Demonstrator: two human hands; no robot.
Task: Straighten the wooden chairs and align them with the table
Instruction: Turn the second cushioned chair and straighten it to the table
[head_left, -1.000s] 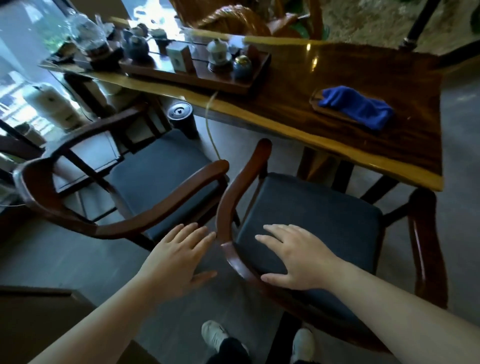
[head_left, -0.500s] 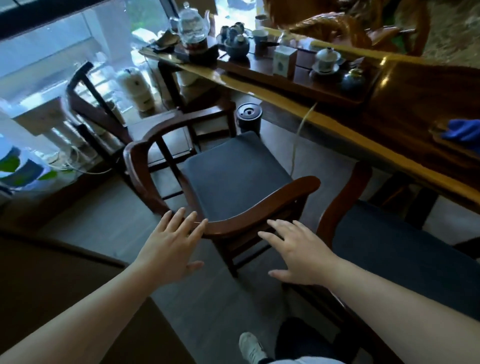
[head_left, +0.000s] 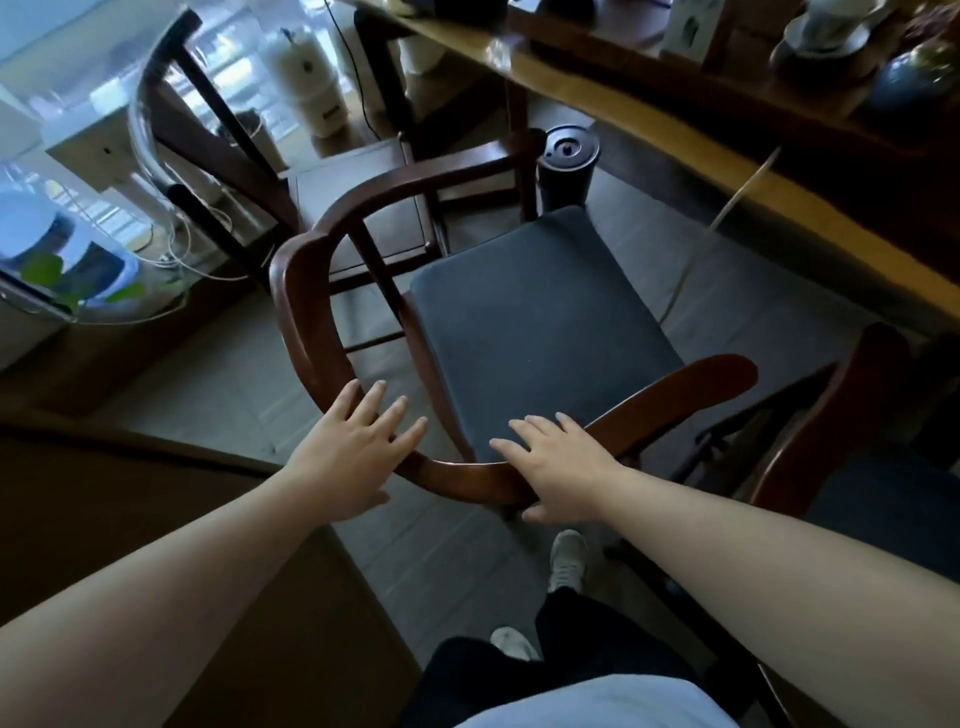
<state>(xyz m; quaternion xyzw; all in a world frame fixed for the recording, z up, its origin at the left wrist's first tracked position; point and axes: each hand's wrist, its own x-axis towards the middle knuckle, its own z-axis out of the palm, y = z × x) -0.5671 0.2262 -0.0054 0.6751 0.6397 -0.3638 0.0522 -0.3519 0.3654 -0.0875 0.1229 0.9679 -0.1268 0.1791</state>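
Note:
A wooden armchair with a curved back rail (head_left: 301, 312) and a dark seat cushion (head_left: 535, 322) stands in front of me, turned at an angle to the long wooden table (head_left: 675, 135). My left hand (head_left: 358, 447) lies flat on the rail's near left curve, fingers spread. Just to its right on the same rail rests my right hand (head_left: 561, 462), fingers stretched over the top and thumb on the near side. A second wooden armchair (head_left: 831, 415) with a dark cushion stands close by on the right, partly out of frame.
A third, darker chair (head_left: 218, 145) stands at the back left by the window. A black cylindrical bin (head_left: 566, 166) sits under the table edge, and a cable (head_left: 727, 218) hangs from it. Teaware (head_left: 831, 52) crowds the tabletop. A brown cabinet (head_left: 156, 493) is at my lower left.
My view swung left from the right chair to the left one. Both hands left the right chair and came down onto the left chair's curved back rail.

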